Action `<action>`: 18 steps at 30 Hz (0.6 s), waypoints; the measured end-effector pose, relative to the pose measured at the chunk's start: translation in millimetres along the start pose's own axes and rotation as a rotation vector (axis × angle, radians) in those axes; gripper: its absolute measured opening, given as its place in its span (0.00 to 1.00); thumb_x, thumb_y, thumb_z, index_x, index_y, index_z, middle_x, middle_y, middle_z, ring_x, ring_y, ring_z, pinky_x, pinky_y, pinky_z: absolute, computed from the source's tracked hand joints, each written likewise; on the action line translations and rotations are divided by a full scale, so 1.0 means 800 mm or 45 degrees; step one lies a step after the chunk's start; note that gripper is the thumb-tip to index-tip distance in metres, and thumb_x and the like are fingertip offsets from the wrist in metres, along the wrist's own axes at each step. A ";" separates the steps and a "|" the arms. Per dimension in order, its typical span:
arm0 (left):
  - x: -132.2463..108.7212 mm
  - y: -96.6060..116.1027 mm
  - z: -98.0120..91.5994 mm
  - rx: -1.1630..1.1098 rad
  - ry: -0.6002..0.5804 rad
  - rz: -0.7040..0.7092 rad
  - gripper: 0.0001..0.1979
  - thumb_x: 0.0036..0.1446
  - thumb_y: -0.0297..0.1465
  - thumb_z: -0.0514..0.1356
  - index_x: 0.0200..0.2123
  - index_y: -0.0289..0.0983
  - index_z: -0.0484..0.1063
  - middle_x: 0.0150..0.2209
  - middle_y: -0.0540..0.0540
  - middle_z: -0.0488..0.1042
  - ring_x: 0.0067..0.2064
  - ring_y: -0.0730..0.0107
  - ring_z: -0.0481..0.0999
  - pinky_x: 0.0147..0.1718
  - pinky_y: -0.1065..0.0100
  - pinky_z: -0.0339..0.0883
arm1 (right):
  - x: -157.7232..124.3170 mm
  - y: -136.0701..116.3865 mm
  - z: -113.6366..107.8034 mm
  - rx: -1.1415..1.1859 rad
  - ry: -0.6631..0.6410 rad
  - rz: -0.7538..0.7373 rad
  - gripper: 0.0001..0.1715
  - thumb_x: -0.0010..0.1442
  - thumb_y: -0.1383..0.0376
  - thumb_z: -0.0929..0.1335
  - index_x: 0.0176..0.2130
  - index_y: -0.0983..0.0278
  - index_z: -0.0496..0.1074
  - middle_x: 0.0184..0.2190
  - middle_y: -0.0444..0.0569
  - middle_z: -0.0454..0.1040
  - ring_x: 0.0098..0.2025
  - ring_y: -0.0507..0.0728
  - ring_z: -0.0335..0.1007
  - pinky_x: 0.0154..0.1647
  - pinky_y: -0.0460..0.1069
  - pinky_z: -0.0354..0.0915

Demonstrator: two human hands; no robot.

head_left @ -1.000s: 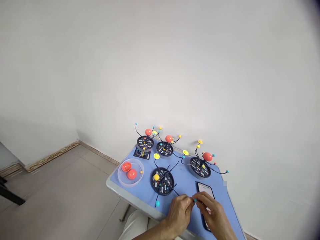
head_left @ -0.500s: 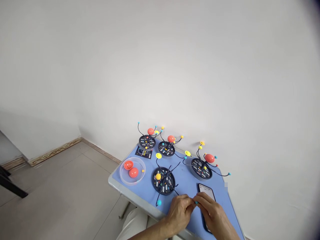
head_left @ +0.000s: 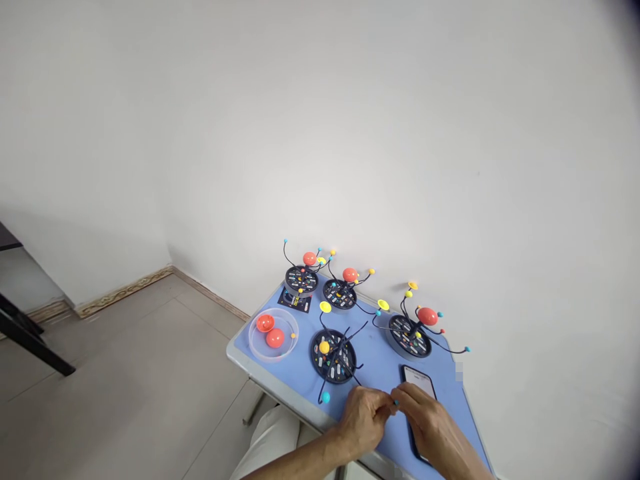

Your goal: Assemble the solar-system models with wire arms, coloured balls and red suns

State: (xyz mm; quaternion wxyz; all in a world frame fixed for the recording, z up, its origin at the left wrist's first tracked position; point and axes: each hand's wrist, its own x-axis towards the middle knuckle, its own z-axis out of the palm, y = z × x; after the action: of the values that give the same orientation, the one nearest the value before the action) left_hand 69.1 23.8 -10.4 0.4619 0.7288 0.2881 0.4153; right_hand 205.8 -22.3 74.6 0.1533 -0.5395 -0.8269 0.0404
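My left hand is closed in a pinch over the table's front part; what its fingertips hold is hidden. Its fingertips meet those of my right hand, which is shut on a small blue ball. Just beyond my left hand stands a solar system model with a round black base and bent black rods. One rod runs down to the left knuckles, where its end is hidden. A yellow ball, a yellow dish-shaped piece and a larger blue ball sit on this model.
Under my right hand lies a phone. A clear round tray holds two red half-shells and a small orange ball. Three models with red balls stand along the wall, one near a printed black card. The blue table meets the wall.
The whole view has shifted, so the table appears slightly farther right. Both hands stay pinched together around the small blue ball, with little change in their grip.
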 end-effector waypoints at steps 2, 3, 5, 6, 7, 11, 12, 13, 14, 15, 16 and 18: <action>0.000 -0.001 0.000 0.010 0.002 -0.005 0.13 0.57 0.21 0.55 0.26 0.33 0.78 0.18 0.50 0.74 0.20 0.73 0.69 0.22 0.74 0.58 | 0.001 0.002 0.002 -0.060 -0.045 0.014 0.21 0.62 0.77 0.55 0.33 0.62 0.72 0.28 0.51 0.74 0.30 0.57 0.73 0.31 0.47 0.66; 0.000 -0.002 0.001 0.014 0.003 -0.006 0.14 0.56 0.20 0.54 0.26 0.33 0.78 0.18 0.50 0.74 0.20 0.73 0.69 0.22 0.75 0.58 | 0.001 0.003 0.004 -0.085 -0.067 0.032 0.21 0.62 0.77 0.55 0.33 0.63 0.72 0.28 0.51 0.74 0.29 0.56 0.74 0.30 0.47 0.65; 0.000 -0.003 0.001 0.017 0.003 -0.005 0.14 0.55 0.19 0.54 0.26 0.33 0.78 0.18 0.51 0.73 0.20 0.74 0.69 0.22 0.75 0.58 | 0.001 0.006 0.008 -0.134 -0.102 0.071 0.19 0.63 0.76 0.56 0.33 0.62 0.72 0.28 0.50 0.74 0.29 0.56 0.74 0.29 0.47 0.64; 0.000 -0.003 0.001 0.018 0.002 -0.004 0.15 0.54 0.18 0.53 0.26 0.34 0.78 0.18 0.51 0.73 0.19 0.74 0.69 0.22 0.75 0.58 | 0.002 0.008 0.009 -0.158 -0.114 0.087 0.19 0.63 0.75 0.57 0.33 0.62 0.72 0.28 0.50 0.74 0.28 0.56 0.74 0.29 0.47 0.64; 0.000 -0.003 0.001 0.020 0.003 -0.003 0.15 0.54 0.17 0.53 0.25 0.34 0.78 0.17 0.52 0.72 0.19 0.74 0.68 0.22 0.76 0.58 | 0.002 0.009 0.011 -0.175 -0.124 0.105 0.19 0.63 0.74 0.57 0.32 0.62 0.72 0.28 0.50 0.74 0.28 0.57 0.74 0.28 0.47 0.63; -0.001 -0.004 0.001 0.028 0.022 0.003 0.15 0.54 0.18 0.54 0.25 0.34 0.78 0.16 0.52 0.70 0.20 0.74 0.67 0.22 0.75 0.57 | 0.005 0.008 0.011 -0.101 -0.147 0.206 0.20 0.65 0.71 0.56 0.31 0.62 0.72 0.28 0.50 0.75 0.29 0.58 0.75 0.30 0.49 0.63; -0.002 -0.004 0.001 0.032 0.030 0.006 0.14 0.54 0.18 0.54 0.24 0.34 0.77 0.16 0.52 0.70 0.20 0.74 0.67 0.22 0.75 0.56 | 0.005 0.008 0.011 -0.068 -0.152 0.225 0.20 0.66 0.70 0.56 0.31 0.61 0.72 0.28 0.50 0.76 0.30 0.58 0.75 0.31 0.49 0.63; -0.002 -0.004 0.001 0.037 0.036 0.011 0.14 0.54 0.18 0.54 0.24 0.34 0.77 0.17 0.52 0.70 0.20 0.74 0.67 0.22 0.74 0.56 | 0.005 0.007 0.010 -0.046 -0.157 0.236 0.20 0.66 0.70 0.56 0.31 0.61 0.72 0.29 0.50 0.76 0.31 0.58 0.76 0.32 0.49 0.63; -0.002 -0.005 0.002 0.041 0.041 0.018 0.14 0.54 0.19 0.54 0.23 0.34 0.77 0.17 0.52 0.71 0.21 0.74 0.67 0.23 0.74 0.56 | 0.005 0.007 0.010 -0.043 -0.162 0.239 0.20 0.66 0.69 0.56 0.31 0.61 0.72 0.29 0.50 0.77 0.31 0.57 0.75 0.32 0.49 0.62; -0.003 -0.005 0.002 0.045 0.046 0.025 0.14 0.54 0.19 0.55 0.23 0.34 0.77 0.18 0.51 0.71 0.21 0.74 0.67 0.23 0.74 0.55 | 0.005 0.007 0.010 -0.062 -0.164 0.238 0.20 0.66 0.69 0.56 0.31 0.61 0.72 0.29 0.50 0.77 0.31 0.57 0.75 0.31 0.49 0.62; -0.003 -0.005 0.003 0.047 0.049 0.032 0.13 0.55 0.19 0.55 0.23 0.34 0.77 0.18 0.51 0.71 0.21 0.74 0.66 0.23 0.74 0.55 | 0.005 0.007 0.011 -0.095 -0.161 0.235 0.20 0.66 0.70 0.56 0.31 0.61 0.72 0.28 0.50 0.76 0.30 0.57 0.75 0.30 0.48 0.61; -0.003 -0.005 0.003 0.049 0.055 0.038 0.14 0.56 0.21 0.55 0.23 0.33 0.77 0.17 0.51 0.70 0.21 0.75 0.65 0.23 0.74 0.54 | 0.003 0.008 0.015 -0.179 -0.142 0.222 0.19 0.65 0.71 0.57 0.30 0.61 0.71 0.27 0.49 0.75 0.28 0.57 0.73 0.28 0.48 0.58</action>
State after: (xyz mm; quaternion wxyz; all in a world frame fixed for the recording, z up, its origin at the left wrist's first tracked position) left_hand 69.9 22.2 -15.5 0.4353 0.7326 0.2950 0.4321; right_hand 207.1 -15.9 62.2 0.0646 -0.6157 -0.7849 0.0254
